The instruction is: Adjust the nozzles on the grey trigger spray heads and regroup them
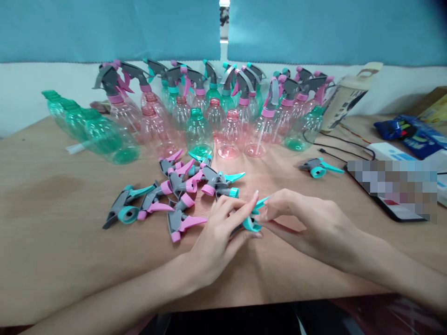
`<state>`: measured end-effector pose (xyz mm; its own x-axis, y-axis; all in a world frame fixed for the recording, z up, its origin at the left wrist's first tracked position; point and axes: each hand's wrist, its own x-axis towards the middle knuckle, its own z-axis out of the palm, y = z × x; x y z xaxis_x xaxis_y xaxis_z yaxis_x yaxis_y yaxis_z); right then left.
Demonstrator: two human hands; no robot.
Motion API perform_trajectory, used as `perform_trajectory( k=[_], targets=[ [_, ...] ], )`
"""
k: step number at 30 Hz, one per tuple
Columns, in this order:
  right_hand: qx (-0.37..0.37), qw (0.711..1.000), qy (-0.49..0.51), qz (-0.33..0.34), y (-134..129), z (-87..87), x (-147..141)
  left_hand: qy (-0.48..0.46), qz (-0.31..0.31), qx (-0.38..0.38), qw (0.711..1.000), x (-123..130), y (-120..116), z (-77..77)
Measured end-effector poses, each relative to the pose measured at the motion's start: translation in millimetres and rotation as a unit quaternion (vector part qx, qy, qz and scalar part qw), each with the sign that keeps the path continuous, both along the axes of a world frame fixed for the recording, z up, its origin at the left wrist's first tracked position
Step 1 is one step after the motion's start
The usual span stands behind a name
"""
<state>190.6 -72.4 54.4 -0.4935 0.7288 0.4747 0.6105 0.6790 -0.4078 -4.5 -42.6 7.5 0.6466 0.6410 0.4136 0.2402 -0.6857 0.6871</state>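
Note:
Near the table's front, my left hand point(218, 232) is closed around a grey and turquoise trigger spray head point(252, 225), whose ring collar faces me. My right hand point(310, 223) pinches at that collar's opening with thumb and fingertips; whatever sits between those fingertips is hidden. Just left of my hands lies a loose pile of spray heads point(179, 181), grey with pink or turquoise collars and triggers. One more turquoise spray head point(317, 168) lies apart on the right.
Behind the pile stand several clear pink bottles point(228, 135) and green bottles point(200, 132), many topped with spray heads. On the right are a phone point(391, 190), black cables point(335, 145), a blue packet point(415, 135) and a tall printed tumbler point(349, 97). A blue curtain point(104, 30) hangs behind.

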Motion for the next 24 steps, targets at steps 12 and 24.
perform_trajectory(
  k=[12, 24],
  targets=[
    [-0.018, 0.999, -0.013, -0.026, 8, 5.2, -3, 0.021, 0.027, -0.032, 0.999, 0, 5, 6.2],
    [-0.064, 0.997, -0.029, 0.009, 5, 13.6, -9, 0.006, 0.034, -0.014, 0.999, -2, 1, -4.8]
  ],
)
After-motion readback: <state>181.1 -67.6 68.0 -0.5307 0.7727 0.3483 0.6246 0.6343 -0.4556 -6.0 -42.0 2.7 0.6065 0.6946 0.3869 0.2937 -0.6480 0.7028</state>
